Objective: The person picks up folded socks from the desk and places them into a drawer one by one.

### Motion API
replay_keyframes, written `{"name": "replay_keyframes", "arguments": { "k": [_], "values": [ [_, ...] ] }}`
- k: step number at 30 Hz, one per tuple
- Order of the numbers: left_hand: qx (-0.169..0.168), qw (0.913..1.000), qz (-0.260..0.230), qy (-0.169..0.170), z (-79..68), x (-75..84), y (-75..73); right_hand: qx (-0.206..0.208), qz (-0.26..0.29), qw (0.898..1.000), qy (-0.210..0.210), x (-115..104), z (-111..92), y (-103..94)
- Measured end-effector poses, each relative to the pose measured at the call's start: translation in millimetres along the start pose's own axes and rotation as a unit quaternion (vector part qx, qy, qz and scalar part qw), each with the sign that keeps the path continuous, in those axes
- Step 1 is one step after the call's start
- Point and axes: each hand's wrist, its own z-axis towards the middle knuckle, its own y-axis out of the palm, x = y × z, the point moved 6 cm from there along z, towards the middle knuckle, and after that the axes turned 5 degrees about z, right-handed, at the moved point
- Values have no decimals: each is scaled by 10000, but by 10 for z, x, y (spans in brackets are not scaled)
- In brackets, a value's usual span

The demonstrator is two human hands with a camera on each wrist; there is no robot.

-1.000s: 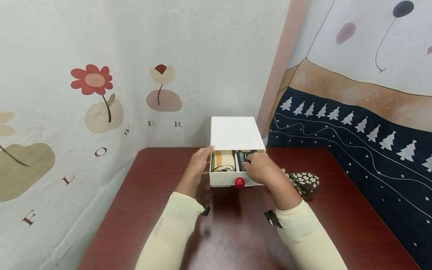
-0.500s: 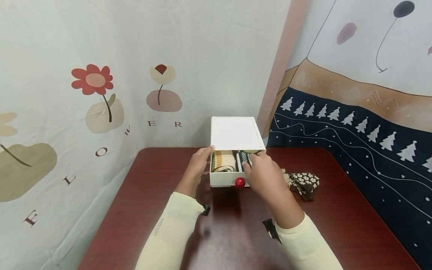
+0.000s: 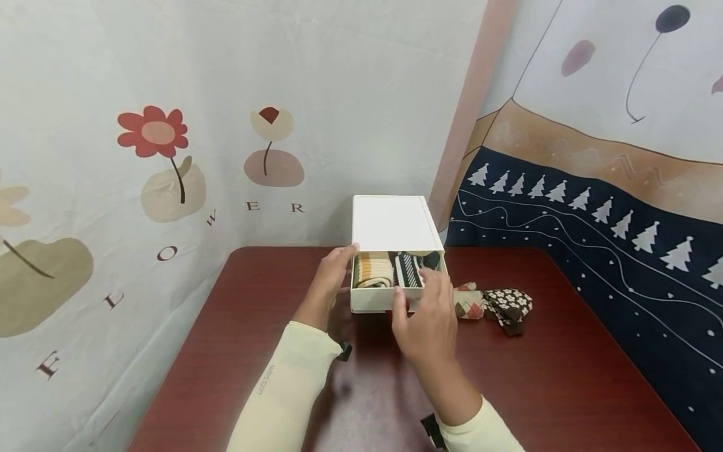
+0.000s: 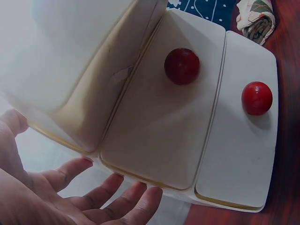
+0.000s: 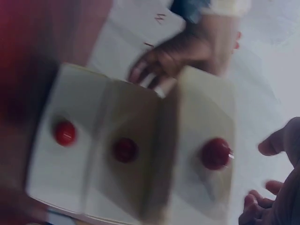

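- On a dark red table (image 3: 265, 314), against a pale printed wall hanging (image 3: 333, 94), stands a small white chest (image 3: 395, 223) with its top drawer (image 3: 369, 301) pulled out toward the person.
- What has just changed: the right hand (image 3: 426, 320) was reaching inside the drawer and has drawn back to its front. Its thumb and fingers are spread and grasp nothing; it looks just apart from the drawer (the right wrist view is blurred).
- The left hand (image 3: 334, 273) has stayed at the chest's left side, fingers loosely extended, their tips touching the side.
- Inside the open drawer, a beige ribbed roll (image 3: 374, 271) sits on the left, a dark-and-white striped roll (image 3: 409, 270) beside it, and some dark fabric (image 3: 432, 259) at the back right.
- Right of the chest, a diamond-patterned bundle (image 3: 469, 301), earlier mostly behind the right hand, now shows beside a flowered brown bundle (image 3: 508, 301).
- As a judgement, the striped roll has been let go in its place, leaving the right hand free while two bundles remain outside.
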Motion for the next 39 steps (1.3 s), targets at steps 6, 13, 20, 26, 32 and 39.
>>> {"name": "replay_keyframes", "arguments": {
  "k": [6, 13, 20, 26, 32, 39],
  "values": [
    [-12, 10000, -25, 2, -4, 0, -11, 158, 125, 9939, 1086, 137, -300, 100],
    [-6, 10000, -36, -8, -4, -12, 1, 354, 384, 9848, 1654, 260, -496, 206],
    [12, 10000, -3, 79, -15, 7, 12, 577, 1018, 9779, 1734, 297, -580, 341],
    [24, 9999, -19, 102, -9, -4, 9, 516, 1992, 9560, 2090, 344, -580, 452],
    [-9, 10000, -21, 53, 6, -21, 7, 719, 2621, 9363, 2224, 377, -568, 495],
    [-36, 9999, -90, -59, 8, -9, 3, 724, 2642, 9348, 2261, 409, -487, 513]
  ]
}}
